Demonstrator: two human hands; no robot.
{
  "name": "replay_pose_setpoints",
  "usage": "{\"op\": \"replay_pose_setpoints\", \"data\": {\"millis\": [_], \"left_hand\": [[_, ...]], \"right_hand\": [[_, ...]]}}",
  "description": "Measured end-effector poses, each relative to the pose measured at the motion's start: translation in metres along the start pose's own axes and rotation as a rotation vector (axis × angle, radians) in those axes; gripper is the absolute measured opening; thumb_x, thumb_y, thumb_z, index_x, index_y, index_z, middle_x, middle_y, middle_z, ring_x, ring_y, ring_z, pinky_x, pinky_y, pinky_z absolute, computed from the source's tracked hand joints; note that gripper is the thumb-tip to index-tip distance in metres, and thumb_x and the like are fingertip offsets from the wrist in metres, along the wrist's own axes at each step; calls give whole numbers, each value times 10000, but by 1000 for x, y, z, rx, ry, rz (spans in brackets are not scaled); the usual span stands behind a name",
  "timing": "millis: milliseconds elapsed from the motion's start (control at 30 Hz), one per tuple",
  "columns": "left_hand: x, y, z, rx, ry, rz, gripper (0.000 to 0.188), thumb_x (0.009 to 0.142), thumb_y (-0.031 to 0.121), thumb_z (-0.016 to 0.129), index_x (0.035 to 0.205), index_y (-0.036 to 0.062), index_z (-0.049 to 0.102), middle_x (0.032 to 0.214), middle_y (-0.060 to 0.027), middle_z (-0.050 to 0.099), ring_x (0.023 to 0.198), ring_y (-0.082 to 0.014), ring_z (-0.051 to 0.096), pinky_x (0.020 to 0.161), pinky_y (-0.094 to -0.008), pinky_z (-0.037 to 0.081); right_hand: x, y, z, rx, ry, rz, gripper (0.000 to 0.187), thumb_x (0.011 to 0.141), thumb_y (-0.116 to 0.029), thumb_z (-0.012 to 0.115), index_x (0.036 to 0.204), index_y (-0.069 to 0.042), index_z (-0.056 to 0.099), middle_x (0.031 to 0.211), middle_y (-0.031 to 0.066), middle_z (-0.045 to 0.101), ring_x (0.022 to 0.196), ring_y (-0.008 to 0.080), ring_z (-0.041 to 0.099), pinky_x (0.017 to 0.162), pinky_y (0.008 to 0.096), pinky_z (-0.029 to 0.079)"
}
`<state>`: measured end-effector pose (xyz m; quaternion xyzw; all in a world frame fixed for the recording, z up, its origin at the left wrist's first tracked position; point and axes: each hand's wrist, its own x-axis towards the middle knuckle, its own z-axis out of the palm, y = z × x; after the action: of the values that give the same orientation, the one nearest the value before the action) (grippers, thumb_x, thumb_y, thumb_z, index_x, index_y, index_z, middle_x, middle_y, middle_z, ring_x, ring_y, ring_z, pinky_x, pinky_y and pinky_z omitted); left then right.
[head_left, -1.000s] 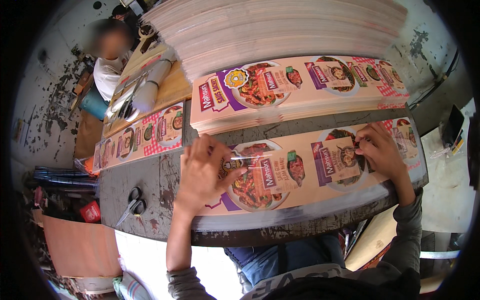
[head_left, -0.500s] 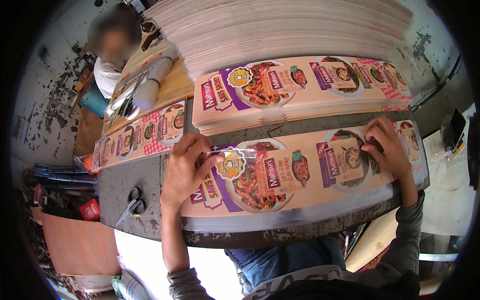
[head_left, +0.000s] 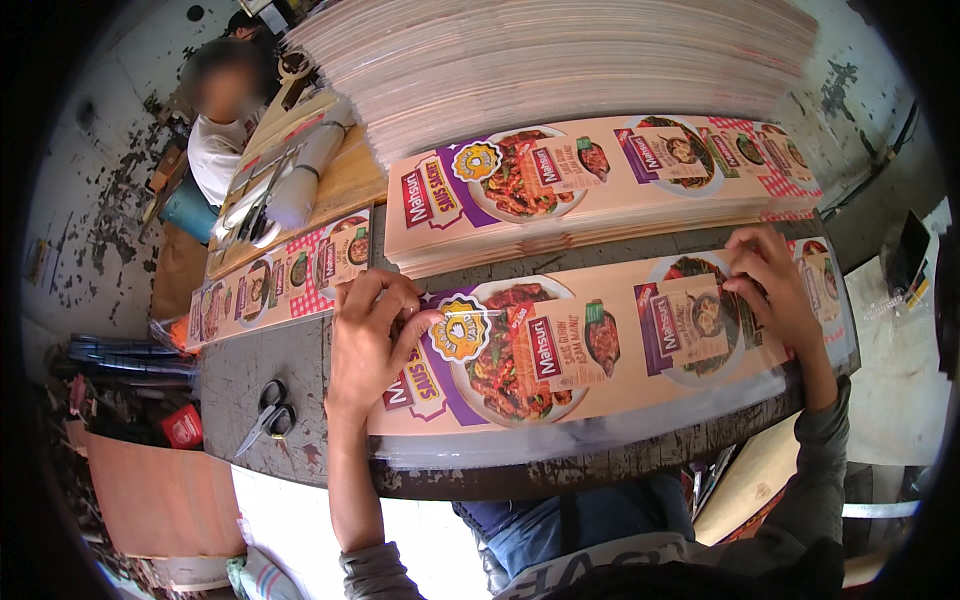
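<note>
A long peach-coloured printed panel (head_left: 600, 390) with food pictures lies crosswise on the dark worn table. Clear plastic film (head_left: 480, 445) covers it and sticks out along its near edge. My left hand (head_left: 372, 335) is closed at the panel's left end, thumb and forefinger pinching the film near a yellow round badge. Near the far right edge, my right hand (head_left: 768, 280) has its fingers bent and thumb drawn in, closed on the film. What lies between the fingertips is partly hidden. Just beyond sits a stack of matching panels (head_left: 600, 205).
Black-handled scissors (head_left: 270, 418) rest on the table at left. Another printed panel (head_left: 285, 275) lies farther left. A tall pile of flat sheets (head_left: 570, 70) rises behind. At the back left, a person (head_left: 215, 150) sits near a roll of clear plastic (head_left: 305, 175).
Glare on the film by my left hand has shrunk, and the film there looks flatter. Both hands stay nearly in place. The person at the back has shifted slightly.
</note>
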<state>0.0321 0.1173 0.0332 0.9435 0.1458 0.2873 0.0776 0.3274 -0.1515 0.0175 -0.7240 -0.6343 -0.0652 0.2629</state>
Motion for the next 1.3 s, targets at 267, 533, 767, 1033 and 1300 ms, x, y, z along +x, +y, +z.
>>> {"op": "replay_pose_setpoints", "data": {"millis": [267,533,767,1033,1300], "left_hand": [[-3,-4,15,-45,54,-17,213,677,205,678,701,48,535,740,-38,539,699,-222,524,662,-337,357],[-2,-3,14,87,17,39,221,725,249,629,733,48,536,739,-47,537,745,-229,533,681,-349,365],[-5,-5,17,96,13,18,215,732,240,625,762,47,535,751,-52,545,729,-242,539,688,-342,379],[1,0,19,46,-35,-9,189,721,193,638,768,43,531,754,-62,541,707,-247,534,670,-344,385],[2,-1,20,89,-28,0,175,715,170,642,743,46,521,722,-56,529,675,-236,524,640,-335,357]], "right_hand": [[36,10,-24,97,-127,8,129,727,-90,591,704,-17,487,806,85,439,724,217,457,632,313,375],[26,10,-4,122,-43,39,151,729,-126,606,729,-18,501,729,88,445,664,241,455,584,331,351],[18,6,3,117,7,66,117,768,-109,554,783,-14,487,779,102,451,732,283,473,658,357,378],[11,18,6,-5,29,46,102,788,-124,530,816,-32,495,826,106,462,805,291,470,706,363,367],[12,21,7,18,69,27,79,773,-85,527,798,-20,492,778,106,459,773,286,452,711,353,359]]}}
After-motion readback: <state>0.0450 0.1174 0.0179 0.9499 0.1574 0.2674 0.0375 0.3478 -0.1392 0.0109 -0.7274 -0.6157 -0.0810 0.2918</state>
